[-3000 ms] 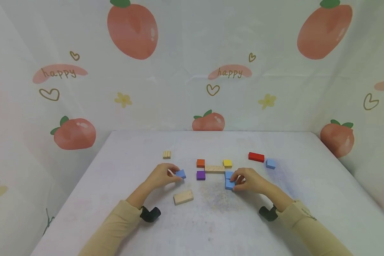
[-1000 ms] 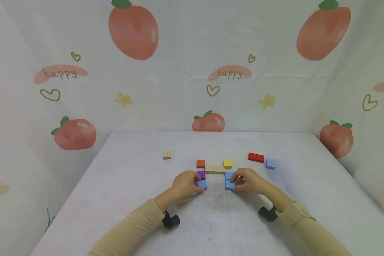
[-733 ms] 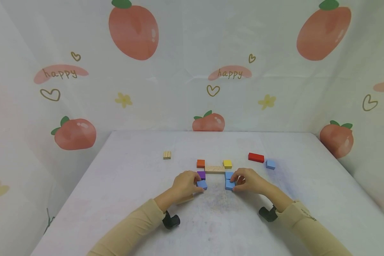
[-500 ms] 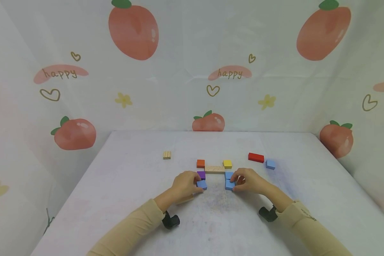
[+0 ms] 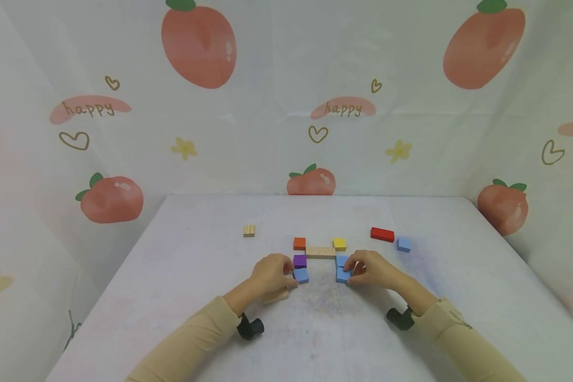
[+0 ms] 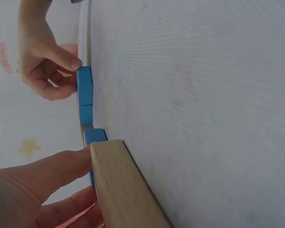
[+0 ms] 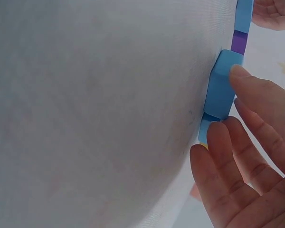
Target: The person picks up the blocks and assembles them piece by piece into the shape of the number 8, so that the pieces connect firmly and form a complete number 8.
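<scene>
My left hand (image 5: 272, 273) is beside a small blue block (image 5: 301, 276), thumb and fingers spread around its left side with a slight gap. That block sits in front of a purple block (image 5: 300, 261). My right hand (image 5: 374, 268) pinches a blue block (image 5: 343, 275) between thumb and index finger. In the right wrist view its thumb rests on this blue block (image 7: 222, 85), the other fingers loosely bent. Another blue block (image 5: 341, 261) lies directly behind it. A plain wooden plank (image 5: 320, 253) links the left and right columns, with orange (image 5: 299, 243) and yellow (image 5: 339, 244) blocks at the back.
A second wooden plank (image 6: 126, 185) lies under and in front of the left hand, partly hidden in the head view. Farther back are a small ridged wooden block (image 5: 249, 231) at left, and a red block (image 5: 382, 234) and a blue block (image 5: 403, 244) at right.
My left hand carried the blue block rightward to the front of the purple one, then let it go and drew slightly back left. The right hand stayed on its blue block.
</scene>
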Action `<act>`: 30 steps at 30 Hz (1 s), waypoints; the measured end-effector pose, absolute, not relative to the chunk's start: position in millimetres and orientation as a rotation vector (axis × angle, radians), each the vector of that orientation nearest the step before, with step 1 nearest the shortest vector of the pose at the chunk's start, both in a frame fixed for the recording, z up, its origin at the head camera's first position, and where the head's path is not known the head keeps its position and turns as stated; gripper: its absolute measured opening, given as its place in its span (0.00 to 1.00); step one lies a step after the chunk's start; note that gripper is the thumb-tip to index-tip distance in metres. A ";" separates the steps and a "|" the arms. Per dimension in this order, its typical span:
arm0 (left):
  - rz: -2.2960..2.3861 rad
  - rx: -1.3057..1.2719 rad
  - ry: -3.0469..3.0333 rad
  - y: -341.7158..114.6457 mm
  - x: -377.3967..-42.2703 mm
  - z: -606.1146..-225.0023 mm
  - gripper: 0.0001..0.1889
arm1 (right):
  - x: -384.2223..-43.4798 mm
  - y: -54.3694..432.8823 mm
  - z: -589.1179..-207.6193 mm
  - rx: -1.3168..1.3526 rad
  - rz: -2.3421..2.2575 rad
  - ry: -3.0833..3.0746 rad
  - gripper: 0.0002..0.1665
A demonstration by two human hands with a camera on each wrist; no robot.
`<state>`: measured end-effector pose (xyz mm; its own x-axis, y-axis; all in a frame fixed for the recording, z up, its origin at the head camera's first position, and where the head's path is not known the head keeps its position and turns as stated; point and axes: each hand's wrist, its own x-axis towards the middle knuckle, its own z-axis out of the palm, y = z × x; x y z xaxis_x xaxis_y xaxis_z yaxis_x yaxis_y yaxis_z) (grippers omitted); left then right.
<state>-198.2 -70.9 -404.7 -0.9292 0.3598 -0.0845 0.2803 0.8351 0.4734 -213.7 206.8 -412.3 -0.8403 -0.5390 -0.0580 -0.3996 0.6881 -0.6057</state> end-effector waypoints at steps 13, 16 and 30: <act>0.730 0.520 2.871 -67.3 -198.5 -404.5 0.16 | -213.6 206.6 -411.7 -0.751 -0.894 2.652 0.12; 0.735 0.519 2.878 -67.1 -198.5 -404.5 0.16 | -213.2 206.1 -412.0 -0.746 -0.897 2.651 0.12; 0.746 0.510 2.875 -67.6 -199.0 -406.4 0.16 | -214.1 206.7 -411.9 -0.767 -0.884 2.660 0.12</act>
<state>-199.0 -67.6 -406.4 -0.9348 0.3530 -0.0385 0.2896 0.8208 0.4923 -214.1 206.7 -411.9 -0.8349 -0.5476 -0.0552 -0.4055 0.6800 -0.6109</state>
